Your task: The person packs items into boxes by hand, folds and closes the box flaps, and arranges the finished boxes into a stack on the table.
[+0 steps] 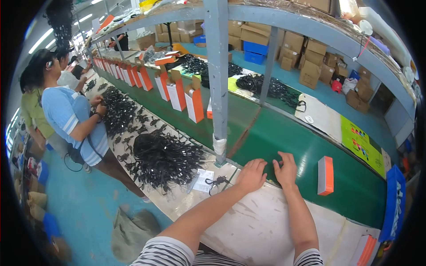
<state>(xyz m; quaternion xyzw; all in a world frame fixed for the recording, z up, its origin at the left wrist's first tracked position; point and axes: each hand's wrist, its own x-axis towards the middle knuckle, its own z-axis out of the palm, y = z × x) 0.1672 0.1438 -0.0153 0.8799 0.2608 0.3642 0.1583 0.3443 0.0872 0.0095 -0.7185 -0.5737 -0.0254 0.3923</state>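
My left hand [252,175] rests at the near edge of the green conveyor belt [284,135], its fingers bent forward and nothing seen in them. Just to its right, my right hand [285,170] reaches over the belt with thumb and fingers apart, holding nothing. A slim white and orange box [325,176] stands on the belt to the right of that hand. Left of my left wrist, a small black cord [217,182] and a printed white paper slip [203,180] lie on the worktable [248,221].
A grey metal post [216,80] rises just beyond my hands. Black cables [162,157] are heaped on the table to the left. Open orange and white boxes [194,104] line the belt. A co-worker [75,111] in light blue stands left. A blue bin [392,201] sits at the right.
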